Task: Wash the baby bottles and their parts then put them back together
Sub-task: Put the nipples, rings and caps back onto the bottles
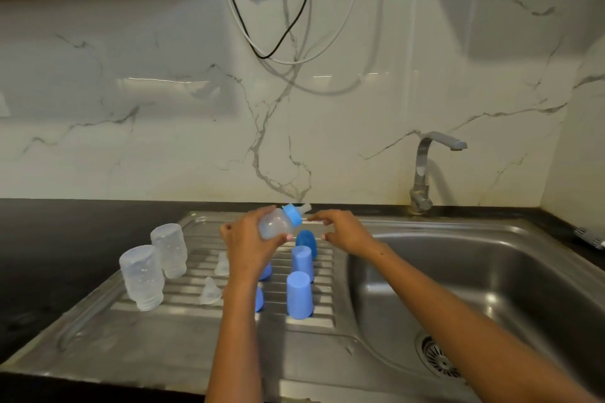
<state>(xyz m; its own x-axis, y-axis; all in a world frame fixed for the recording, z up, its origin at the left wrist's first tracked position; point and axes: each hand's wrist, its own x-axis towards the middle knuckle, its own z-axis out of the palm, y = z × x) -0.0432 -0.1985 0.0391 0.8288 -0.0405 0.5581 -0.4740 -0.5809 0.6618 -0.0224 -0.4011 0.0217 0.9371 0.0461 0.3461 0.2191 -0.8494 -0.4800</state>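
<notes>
Our left hand (250, 239) grips the bottle (278, 224) tilted above the drainboard (183, 330), ring and teat on. Our right hand (340, 232) hovers just beside the teat, fingers loosely curled, holding nothing. Risks: a wet bottle could slip from one hand, or our forearm could topple the caps (299, 294) below.

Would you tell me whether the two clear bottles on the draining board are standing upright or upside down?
Upside down: both clear bottles stand on the draining board with their threaded necks down and closed bases up.
</notes>
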